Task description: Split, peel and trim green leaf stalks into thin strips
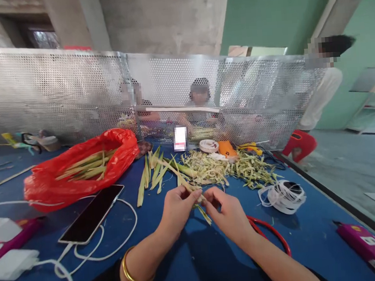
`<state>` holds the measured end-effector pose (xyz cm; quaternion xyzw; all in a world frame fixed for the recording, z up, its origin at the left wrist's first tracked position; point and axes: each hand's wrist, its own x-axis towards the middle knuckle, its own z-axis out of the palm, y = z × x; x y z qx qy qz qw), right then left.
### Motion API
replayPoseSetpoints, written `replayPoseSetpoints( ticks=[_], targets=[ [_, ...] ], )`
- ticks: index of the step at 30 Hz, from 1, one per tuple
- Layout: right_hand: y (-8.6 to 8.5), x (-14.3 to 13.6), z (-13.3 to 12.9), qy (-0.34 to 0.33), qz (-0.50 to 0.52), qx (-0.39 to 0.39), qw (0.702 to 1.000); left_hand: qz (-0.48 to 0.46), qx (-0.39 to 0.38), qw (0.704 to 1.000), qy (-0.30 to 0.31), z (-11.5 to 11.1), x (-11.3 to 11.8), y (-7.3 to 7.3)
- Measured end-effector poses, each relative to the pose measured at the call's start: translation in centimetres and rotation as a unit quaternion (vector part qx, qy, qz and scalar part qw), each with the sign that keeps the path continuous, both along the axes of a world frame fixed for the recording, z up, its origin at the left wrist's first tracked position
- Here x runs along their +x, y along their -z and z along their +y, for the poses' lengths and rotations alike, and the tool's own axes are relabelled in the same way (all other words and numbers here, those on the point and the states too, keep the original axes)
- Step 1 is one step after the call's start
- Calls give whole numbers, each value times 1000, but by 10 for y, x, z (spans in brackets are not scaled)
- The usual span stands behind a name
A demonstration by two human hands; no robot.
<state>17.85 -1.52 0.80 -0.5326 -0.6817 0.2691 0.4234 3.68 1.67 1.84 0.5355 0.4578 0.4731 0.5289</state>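
Note:
My left hand (pixel 178 207) pinches a long, pale yellow-green leaf strip (pixel 177 174) between thumb and fingers. The strip runs away from me toward the back, and a frayed green end hangs below my fingertips. Close beside it, my right hand (pixel 227 210) has thumb and fingers closed on the near part of the same strip. Both hands are just above the blue table (pixel 169 253). Several loose leaf pieces (pixel 142 184) lie beyond my left hand. A heap of thin leaf shreds (pixel 207 167) spreads behind my right hand.
On the left, a red plastic bag (pixel 53 199) holds more leaf strips, near a charging phone (pixel 93 213) and white cables. A white string spool (pixel 286 198), red cord (pixel 275 232) and purple power strip (pixel 368 247) lie right. A perforated metal screen (pixel 177 79) stands behind; people sit beyond it.

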Motion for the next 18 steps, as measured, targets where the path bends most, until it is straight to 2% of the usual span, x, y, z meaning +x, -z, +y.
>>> replayPoseSetpoints(
  ticks=[4, 8, 14, 18],
  targets=[
    [-2, -1, 0, -43, 108, -78, 990, -46, -41, 998, 16, 2, -4, -2],
    [-7, -1, 4, -45, 192, -128, 972, -74, -60, 995, 26, 1, -4, -6],
    [-4, -2, 4, -59, 179, -111, 976, -75, -43, 995, 55, -1, -3, -3],
    [-4, 0, 4, -48, 190, -135, 971, -39, -23, 999, 28, 1, -6, -4]
  ],
)
